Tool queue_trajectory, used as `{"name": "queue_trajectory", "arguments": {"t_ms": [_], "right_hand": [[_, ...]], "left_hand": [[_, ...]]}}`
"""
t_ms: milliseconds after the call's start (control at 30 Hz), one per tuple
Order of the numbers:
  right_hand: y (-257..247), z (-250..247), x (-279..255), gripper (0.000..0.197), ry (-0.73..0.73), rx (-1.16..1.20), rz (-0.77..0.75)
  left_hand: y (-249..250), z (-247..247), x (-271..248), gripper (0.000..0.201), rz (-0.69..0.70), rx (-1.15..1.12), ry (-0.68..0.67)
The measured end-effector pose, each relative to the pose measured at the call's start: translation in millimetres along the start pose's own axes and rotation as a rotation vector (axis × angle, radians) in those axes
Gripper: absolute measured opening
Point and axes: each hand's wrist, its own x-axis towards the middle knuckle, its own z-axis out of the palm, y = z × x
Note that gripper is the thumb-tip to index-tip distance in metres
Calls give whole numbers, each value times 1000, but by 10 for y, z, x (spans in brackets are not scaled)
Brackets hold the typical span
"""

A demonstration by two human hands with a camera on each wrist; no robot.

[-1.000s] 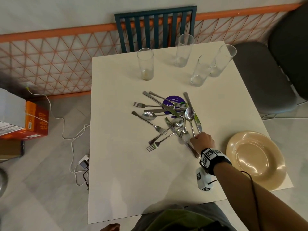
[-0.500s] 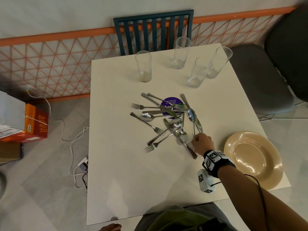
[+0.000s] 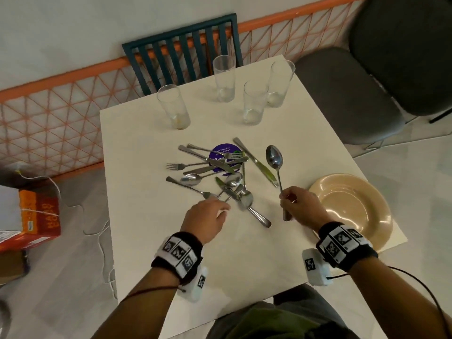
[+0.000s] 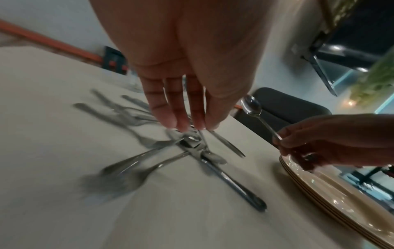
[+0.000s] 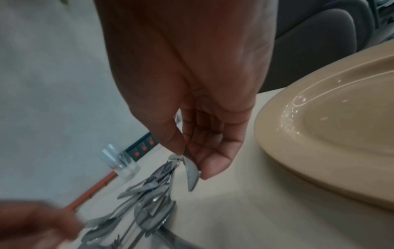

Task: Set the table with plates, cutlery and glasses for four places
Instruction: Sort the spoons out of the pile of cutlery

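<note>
A pile of forks, knives and spoons (image 3: 220,177) lies mid-table over a round purple sticker. My right hand (image 3: 285,199) pinches a spoon (image 3: 274,157) by its handle and holds it lifted, bowl pointing away, between the pile and the beige plates (image 3: 352,204). The right wrist view shows thumb and finger of my right hand (image 5: 187,161) on the spoon handle (image 5: 192,173). My left hand (image 3: 223,209) reaches the near side of the pile. In the left wrist view the straight fingers of that left hand (image 4: 192,126) point down at the cutlery (image 4: 192,146), holding nothing. Several glasses (image 3: 254,104) stand at the far side.
The white table (image 3: 151,241) has bare surface near me and on the left. The stacked plates (image 4: 319,182) sit at its right front corner, close to the edge. A teal chair (image 3: 183,47) stands behind, a grey chair (image 3: 342,94) to the right. Boxes and a cable lie on the floor left.
My right hand has lifted the spoon out of the pile and drawn it right. My left hand has come up from the bottom edge and reached the pile.
</note>
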Motion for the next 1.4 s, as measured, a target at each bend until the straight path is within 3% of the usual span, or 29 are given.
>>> {"name": "queue_trajectory", "arguments": {"t_ms": [100,367,600,900,1133,1400], "right_hand": [[42,-169,-148,7,7,36,-19],[203,-405,-330,8,-41,100,-29],[272,-456,-241,12,-71,98,-20],[213,-457,-133,13,-108,171,18],[211,-456,-134,6,-72,255,81],[174,-544,-234,8,22,317,78]], "left_hand": [[276,-15,609,19,127,138,38],[470,169,1446,21,282,511,-156],[516,179,1577,19,384,748,-294],[589,150,1702,24,577,909,-361],[700,227,1673,32,713,949,-395],[811,281,1578,41,735,881,-346]]}}
